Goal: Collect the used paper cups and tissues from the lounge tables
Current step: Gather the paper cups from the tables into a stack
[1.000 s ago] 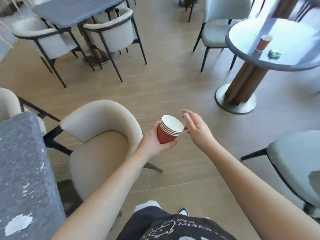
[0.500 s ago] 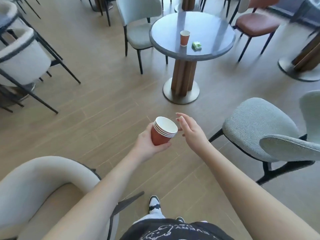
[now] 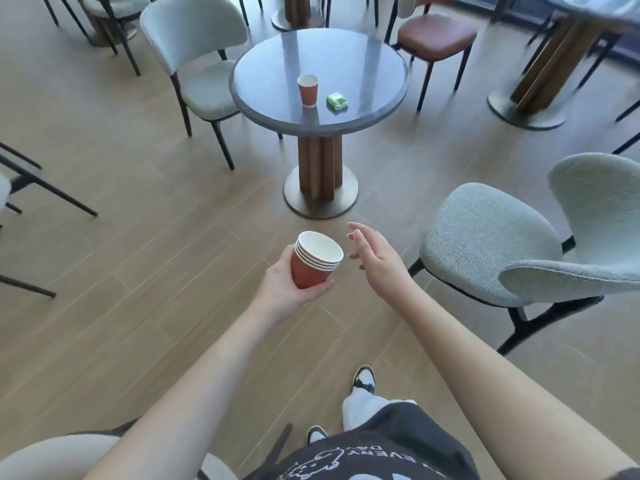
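1. Your left hand is gripping a stack of nested red paper cups, fingers wrapping around the lower part, white rims tilting up and toward your right.
2. Your right hand is hanging just beside the stack, not touching it, fingers loose and spread, holding nothing.
3. Straight ahead, a single red paper cup is standing upright on the round grey worktop, roughly in the middle.
4. A small green packet, looks like tissues but I can't say for sure, is lying just beside that cup on its right, not touching it.
5. You're standing on the wood floor well short of that worktop, with a pale grey chair on your right and another pale chair tucked in at the worktop's left.
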A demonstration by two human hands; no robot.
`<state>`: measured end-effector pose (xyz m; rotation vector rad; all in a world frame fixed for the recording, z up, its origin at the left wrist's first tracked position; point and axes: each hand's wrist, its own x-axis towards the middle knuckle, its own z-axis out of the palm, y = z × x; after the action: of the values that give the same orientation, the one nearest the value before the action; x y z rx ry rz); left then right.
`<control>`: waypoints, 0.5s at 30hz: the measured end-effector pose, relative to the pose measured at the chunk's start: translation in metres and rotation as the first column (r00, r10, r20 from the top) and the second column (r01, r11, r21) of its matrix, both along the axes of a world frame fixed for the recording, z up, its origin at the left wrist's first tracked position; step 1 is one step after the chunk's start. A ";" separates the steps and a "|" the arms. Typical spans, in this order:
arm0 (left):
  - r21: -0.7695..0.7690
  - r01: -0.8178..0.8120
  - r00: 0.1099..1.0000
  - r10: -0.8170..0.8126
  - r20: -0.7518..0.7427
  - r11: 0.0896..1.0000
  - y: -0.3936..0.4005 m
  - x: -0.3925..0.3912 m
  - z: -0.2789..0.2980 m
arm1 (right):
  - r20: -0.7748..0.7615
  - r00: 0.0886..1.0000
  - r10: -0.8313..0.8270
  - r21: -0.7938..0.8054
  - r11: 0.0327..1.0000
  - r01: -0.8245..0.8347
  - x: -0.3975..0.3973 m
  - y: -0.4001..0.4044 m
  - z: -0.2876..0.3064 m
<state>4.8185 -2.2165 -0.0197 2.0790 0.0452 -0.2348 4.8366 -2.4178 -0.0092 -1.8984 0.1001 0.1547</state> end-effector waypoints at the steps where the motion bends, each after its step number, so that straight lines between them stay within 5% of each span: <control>1: 0.004 0.002 1.000 -0.002 0.000 1.000 -0.002 0.011 -0.002 | 0.003 1.000 -0.001 -0.001 1.000 0.001 0.010 -0.001 -0.002; 15: 0.023 -0.051 0.998 0.050 0.039 0.998 -0.054 0.196 0.006 | 0.132 0.991 0.032 -0.012 0.999 -0.030 0.191 -0.051 0.001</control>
<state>5.0143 -2.2709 -0.0135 2.1032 0.0779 -0.1643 5.0272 -2.4691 -0.0077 -1.9153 -0.0187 0.0488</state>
